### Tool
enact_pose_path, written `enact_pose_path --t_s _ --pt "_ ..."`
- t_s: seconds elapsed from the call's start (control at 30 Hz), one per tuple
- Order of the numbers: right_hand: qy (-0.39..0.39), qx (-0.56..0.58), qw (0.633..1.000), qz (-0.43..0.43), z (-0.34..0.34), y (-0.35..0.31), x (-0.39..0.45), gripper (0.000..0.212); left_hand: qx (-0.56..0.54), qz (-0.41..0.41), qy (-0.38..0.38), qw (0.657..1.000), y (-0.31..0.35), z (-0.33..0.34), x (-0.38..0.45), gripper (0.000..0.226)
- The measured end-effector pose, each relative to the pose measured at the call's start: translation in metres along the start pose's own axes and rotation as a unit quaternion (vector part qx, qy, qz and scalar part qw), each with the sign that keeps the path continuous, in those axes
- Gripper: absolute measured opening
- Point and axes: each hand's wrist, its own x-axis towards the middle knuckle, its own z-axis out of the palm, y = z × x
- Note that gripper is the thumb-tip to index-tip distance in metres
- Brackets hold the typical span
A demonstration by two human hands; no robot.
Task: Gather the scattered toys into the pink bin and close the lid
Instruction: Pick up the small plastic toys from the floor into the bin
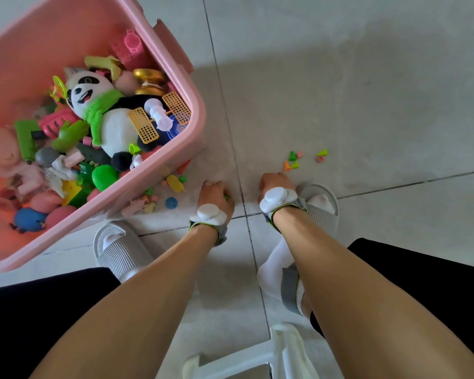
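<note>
Head camera: both hands reached down to the tiled floor [367, 91], the left hand [215, 198] curled around a small green toy [225, 197], the right hand [274, 187] fisted, contents hidden. The lidless pink bin [175, 149], holding a plush panda [99, 110], stood at ten o'clock; loose cone toys [294, 162] lay at one o'clock.

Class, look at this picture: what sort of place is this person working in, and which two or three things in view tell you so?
Probably a room in a home, perhaps a play area. The clues: a pink bin full of toys such as a plush panda, small toy pieces scattered on a tiled floor, and the person's indoor slippers.
</note>
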Motion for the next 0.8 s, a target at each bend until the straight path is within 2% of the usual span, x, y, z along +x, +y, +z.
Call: enact_pose_path --t_s 0.07,0.13,0.23,0.33,0.43,0.53,0.6,0.7,0.8 --pt "0.002 0.011 1.000 0.009 -0.003 0.001 0.000 0.029 -0.100 -0.071 0.009 0.992 -0.002 -0.002 0.000 0.016" --pt "0.003 0.046 0.999 0.024 -0.005 0.003 -0.004 0.029 -0.200 -0.139 -0.004 0.970 -0.004 -0.005 0.000 0.017" --pt "-0.023 0.180 0.982 0.046 -0.005 0.006 -0.007 0.030 -0.275 -0.171 -0.021 0.946 -0.009 -0.007 0.003 0.021" --pt "-0.055 0.324 0.943 0.050 -0.012 0.003 -0.016 0.029 -0.309 -0.166 -0.011 0.936 -0.004 -0.018 -0.004 0.023" --pt "-0.067 0.363 0.929 0.032 -0.019 -0.003 -0.033 0.026 -0.327 -0.155 -0.016 0.932 0.008 -0.033 -0.020 0.023" --pt "-0.059 0.373 0.925 0.023 -0.023 -0.006 -0.054 0.014 -0.365 -0.137 -0.030 0.920 0.017 -0.048 -0.037 0.022" --pt "-0.060 0.385 0.921 0.010 -0.032 -0.012 -0.073 0.020 -0.371 -0.119 -0.035 0.920 0.022 -0.062 -0.049 0.022" --pt "-0.052 0.346 0.937 -0.009 -0.041 -0.020 -0.093 0.023 -0.339 -0.079 -0.038 0.937 0.022 -0.081 -0.062 0.021" --pt "-0.019 0.312 0.949 -0.044 -0.059 -0.035 -0.118 0.014 -0.280 -0.027 -0.029 0.959 0.020 -0.110 -0.079 0.017"
